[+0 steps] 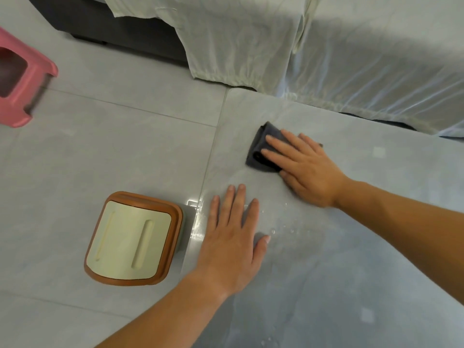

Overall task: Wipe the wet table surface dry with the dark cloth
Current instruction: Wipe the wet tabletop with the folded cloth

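The grey stone-look table (376, 222) fills the right half of the head view. A folded dark cloth (263, 149) lies near its far left corner. My right hand (306, 169) presses flat on the cloth, fingers pointing left and covering its right part. My left hand (233, 237) rests flat on the table beside its left edge, fingers spread, holding nothing. Water droplets (286, 227) and a thin wet film glisten between and below the two hands.
On the tiled floor to the left stands a small bin with a cream lid and brown rim (133, 242), close to the table edge. A pink plastic stool (20, 86) is at far left. A pale sheet-covered sofa (326, 46) borders the table's far side.
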`<state>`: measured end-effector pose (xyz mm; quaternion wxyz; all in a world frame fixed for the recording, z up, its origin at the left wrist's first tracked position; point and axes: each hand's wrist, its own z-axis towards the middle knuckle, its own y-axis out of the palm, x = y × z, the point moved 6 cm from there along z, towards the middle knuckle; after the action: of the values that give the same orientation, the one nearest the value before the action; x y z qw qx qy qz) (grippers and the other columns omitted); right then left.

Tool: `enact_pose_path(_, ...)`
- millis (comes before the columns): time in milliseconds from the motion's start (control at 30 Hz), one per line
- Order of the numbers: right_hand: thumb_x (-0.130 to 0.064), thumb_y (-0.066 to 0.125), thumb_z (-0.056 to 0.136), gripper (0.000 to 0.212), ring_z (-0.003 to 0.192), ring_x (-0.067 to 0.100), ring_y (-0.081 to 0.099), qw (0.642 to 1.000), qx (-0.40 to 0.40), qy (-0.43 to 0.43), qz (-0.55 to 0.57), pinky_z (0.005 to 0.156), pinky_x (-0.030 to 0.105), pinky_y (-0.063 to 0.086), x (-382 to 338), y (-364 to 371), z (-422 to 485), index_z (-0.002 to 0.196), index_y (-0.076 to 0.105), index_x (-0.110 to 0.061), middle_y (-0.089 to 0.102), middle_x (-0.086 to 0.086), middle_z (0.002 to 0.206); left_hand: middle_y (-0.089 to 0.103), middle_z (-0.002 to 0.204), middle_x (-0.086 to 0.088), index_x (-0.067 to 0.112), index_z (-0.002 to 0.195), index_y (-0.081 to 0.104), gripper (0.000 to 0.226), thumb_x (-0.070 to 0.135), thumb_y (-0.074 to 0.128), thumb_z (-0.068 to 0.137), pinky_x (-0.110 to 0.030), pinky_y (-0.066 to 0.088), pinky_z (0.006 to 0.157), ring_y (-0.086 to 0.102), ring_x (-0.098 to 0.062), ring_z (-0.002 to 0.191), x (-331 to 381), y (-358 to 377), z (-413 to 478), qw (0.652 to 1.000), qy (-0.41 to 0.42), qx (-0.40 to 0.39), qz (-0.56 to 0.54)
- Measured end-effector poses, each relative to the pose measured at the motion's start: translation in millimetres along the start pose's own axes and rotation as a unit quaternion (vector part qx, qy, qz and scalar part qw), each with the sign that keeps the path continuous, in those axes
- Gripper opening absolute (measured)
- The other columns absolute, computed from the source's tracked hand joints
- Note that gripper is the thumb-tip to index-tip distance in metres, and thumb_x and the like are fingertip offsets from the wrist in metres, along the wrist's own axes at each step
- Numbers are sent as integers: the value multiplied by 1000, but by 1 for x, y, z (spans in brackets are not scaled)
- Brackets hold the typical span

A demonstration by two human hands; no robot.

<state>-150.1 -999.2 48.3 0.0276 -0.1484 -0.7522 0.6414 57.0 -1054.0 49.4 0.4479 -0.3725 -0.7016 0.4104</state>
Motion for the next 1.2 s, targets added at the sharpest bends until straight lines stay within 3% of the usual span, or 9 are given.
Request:
enact_pose_path(133,-36,27,99,60,155,29,6,978,54,195,60,123,54,8,24,-6,-2,158,23,-33,14,-6,168,3,167,-18,14,158,23,68,51,24,101,-55,5,123,-6,-31,155,2,6,-6,1000,-7,10,4)
enact_pose_path(200,-35,30,99,60,155,32,8,980,75,178,54,122,54,9,-1,0,-17,158,27,-30,16,-3,167,7,167,-19,13,157,27,68,50,27,100,-55,7,122,-2,-32,155,2,5,-7,1000,-12,16,0)
enact_pose_path(300,-33,34,100,58,155,30,8,998,35,51,24,123,50,8,-36,15,-62,157,30,-28,18,-3,167,6,167,-19,13,157,25,67,49,27,101,-57,11,123,-3,-32,155,1,6,-15,1000,-18,10,10)
enact_pose_path(367,-31,35,101,57,155,27,7,1000,17,19,17,124,48,8,-29,17,-77,157,30,-29,19,-4,167,3,168,-18,14,159,21,67,50,26,102,-57,11,123,-6,-31,155,-2,9,-23,1000,-18,8,21)
enact_pose_path(567,-30,35,96,60,154,32,10,964,98,231,82,123,52,9,-39,18,-78,156,31,-28,20,-2,166,6,168,-16,14,158,24,65,48,30,103,-58,15,122,-2,-30,155,-4,13,-32,1000,-10,9,24)
enact_pose_path(767,-34,36,100,56,154,34,14,996,38,58,49,120,57,18,-81,22,-74,155,35,-28,23,-1,166,4,168,-16,13,158,21,67,50,27,103,-58,16,122,-6,-30,155,0,16,-49,1000,-14,-4,13)
enact_pose_path(967,-34,30,97,59,154,33,8,987,70,124,71,123,54,7,-73,0,43,156,30,-32,18,-4,167,2,168,-16,14,160,15,67,50,25,103,-58,14,122,-6,-30,155,-3,22,-53,1000,-10,-2,21)
enact_pose_path(1133,-31,32,101,57,155,29,6,994,-14,-108,5,124,52,8,-96,14,20,157,27,-34,17,-6,167,-5,168,-13,16,160,11,67,51,21,103,-56,9,123,-14,-28,154,-3,21,-55,1000,-20,-18,16)
enact_pose_path(1200,-31,31,100,57,155,27,6,993,-16,-116,2,124,51,10,-79,7,29,157,28,-35,17,-7,167,-5,168,-13,16,160,12,67,51,22,104,-56,11,123,-13,-28,154,-3,21,-54,1000,-22,-15,17)
